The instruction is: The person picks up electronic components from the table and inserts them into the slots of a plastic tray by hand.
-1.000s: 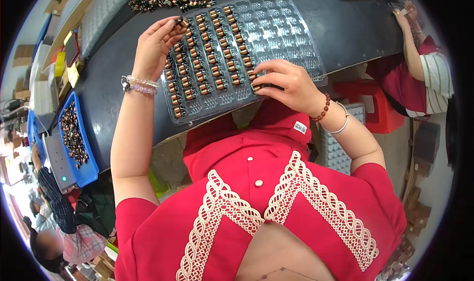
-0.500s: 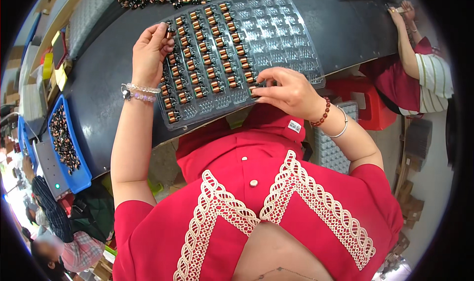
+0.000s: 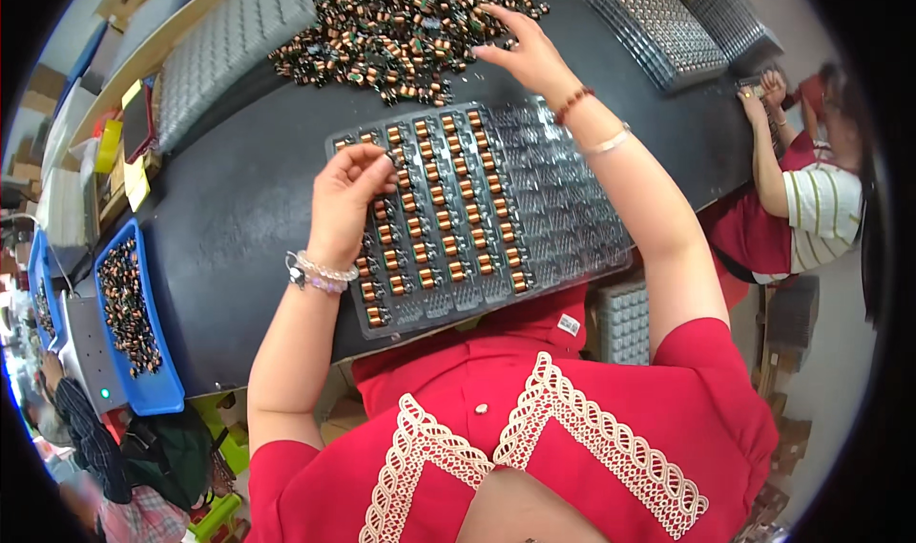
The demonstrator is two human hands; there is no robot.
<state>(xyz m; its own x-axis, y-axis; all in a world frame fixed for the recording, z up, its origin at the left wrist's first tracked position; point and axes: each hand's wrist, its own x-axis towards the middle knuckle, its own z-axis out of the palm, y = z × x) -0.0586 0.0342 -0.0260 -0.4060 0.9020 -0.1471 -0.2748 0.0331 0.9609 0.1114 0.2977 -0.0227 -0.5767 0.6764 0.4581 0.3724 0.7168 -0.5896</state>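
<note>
Near the dark bench [image 3: 239, 166]'s front edge, coils [image 3: 450, 245] fill most of the clear tray [image 3: 572, 238]'s left side, but its right side and some front spots have none. One big heap [image 3: 401, 28] lies at the back edge, by the spread right hand [image 3: 534, 58]; the left hand [image 3: 345, 199] curls over the tray, pinching what, it's hard to tell.

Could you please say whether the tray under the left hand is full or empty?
Partly full: the tray holds copper coils on its left side, but none on its right.
</note>
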